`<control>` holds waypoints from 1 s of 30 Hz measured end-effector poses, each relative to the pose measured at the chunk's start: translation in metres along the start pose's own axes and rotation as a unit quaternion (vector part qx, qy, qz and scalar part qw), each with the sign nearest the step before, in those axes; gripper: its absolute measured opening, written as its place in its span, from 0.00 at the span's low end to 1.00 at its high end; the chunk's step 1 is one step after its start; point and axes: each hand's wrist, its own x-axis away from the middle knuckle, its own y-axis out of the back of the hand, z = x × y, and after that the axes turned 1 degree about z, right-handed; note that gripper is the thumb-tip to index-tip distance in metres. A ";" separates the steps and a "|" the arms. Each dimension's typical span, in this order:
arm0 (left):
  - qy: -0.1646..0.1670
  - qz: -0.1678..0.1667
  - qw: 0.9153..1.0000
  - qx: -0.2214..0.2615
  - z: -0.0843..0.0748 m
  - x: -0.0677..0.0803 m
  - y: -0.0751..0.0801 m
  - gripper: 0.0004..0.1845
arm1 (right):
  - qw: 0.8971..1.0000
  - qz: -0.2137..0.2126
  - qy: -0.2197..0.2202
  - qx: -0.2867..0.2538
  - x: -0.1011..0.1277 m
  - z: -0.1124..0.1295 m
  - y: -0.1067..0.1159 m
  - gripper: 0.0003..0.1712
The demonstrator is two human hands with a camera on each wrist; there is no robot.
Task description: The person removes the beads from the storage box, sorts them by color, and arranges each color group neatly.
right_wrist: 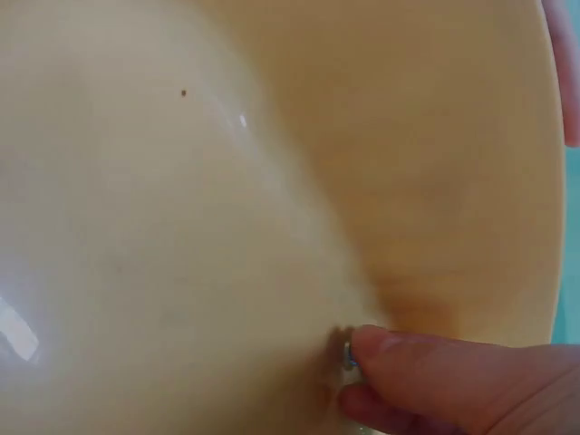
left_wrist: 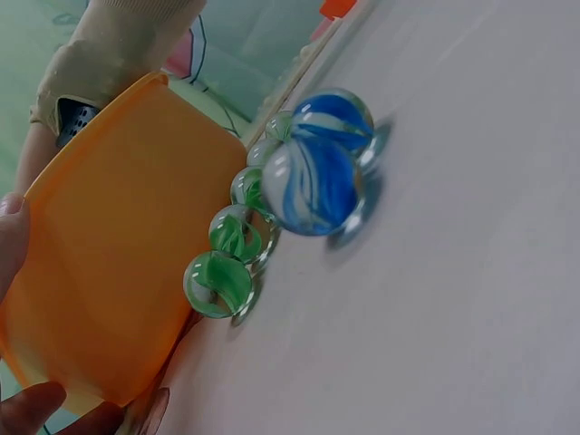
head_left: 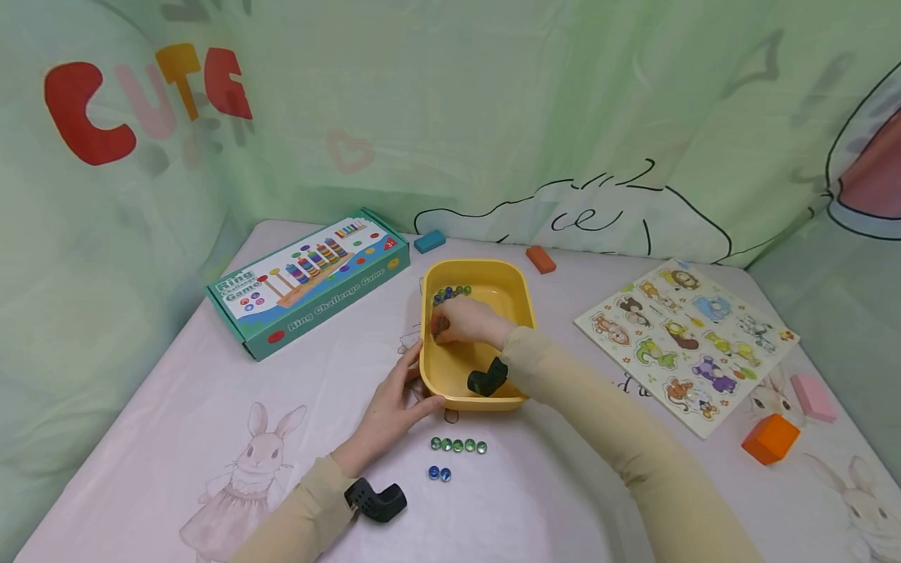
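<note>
A yellow plastic basin [head_left: 479, 403] stands in the middle of the table. My left hand [head_left: 387, 407] holds its near left corner, thumb along the front wall and fingers at the left side. Down inside it, my right hand [head_left: 464, 319] pinches a small marble [right_wrist: 350, 356], mostly hidden behind the thumb and fingertips. Several green and blue marbles [head_left: 450, 294] lie in the basin's far left corner, beyond that hand. On the cloth in front, a row of green marbles [head_left: 458, 446] runs sideways, with two blue marbles [head_left: 439, 474] side by side nearer me.
A green Ring Challenge Game box [head_left: 310, 285] lies at the back left. Behind the basin are a blue block [head_left: 430, 241] and a red-orange block [head_left: 540, 259]. An animal puzzle board [head_left: 690, 344] lies at right, with an orange block [head_left: 770, 439] and a pink block [head_left: 813, 398] beside it.
</note>
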 end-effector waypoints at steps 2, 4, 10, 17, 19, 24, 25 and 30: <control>0.000 0.000 1.000 -0.003 0.000 0.000 0.000 0.46 | 1.000 0.004 0.004 0.006 0.002 -0.001 0.001 0.07; -0.002 -0.001 1.000 -0.004 -0.001 0.000 0.000 0.46 | 1.000 0.008 0.009 0.007 0.005 -0.001 0.003 0.07; -0.002 -0.001 1.000 -0.004 -0.002 0.000 0.000 0.46 | 1.000 0.014 0.016 -0.011 0.017 -0.003 0.012 0.06; 0.003 -0.004 1.000 -0.008 -0.003 0.000 0.000 0.46 | 0.999 0.001 0.032 -0.002 0.032 -0.002 0.021 0.05; 0.004 -0.002 1.000 -0.006 -0.003 0.000 0.000 0.46 | 0.999 -0.010 0.049 0.003 0.039 -0.001 0.022 0.05; 0.010 0.000 1.000 -0.002 -0.003 0.000 0.000 0.46 | 0.997 -0.030 0.065 -0.012 0.061 0.001 0.023 0.06; 0.011 0.000 1.000 -0.003 -0.003 0.000 0.000 0.46 | 0.997 -0.032 0.063 -0.020 0.064 0.001 0.022 0.05; 0.014 -0.002 1.000 -0.005 -0.004 0.000 0.000 0.46 | 0.995 -0.053 0.056 -0.057 0.086 0.002 0.022 0.06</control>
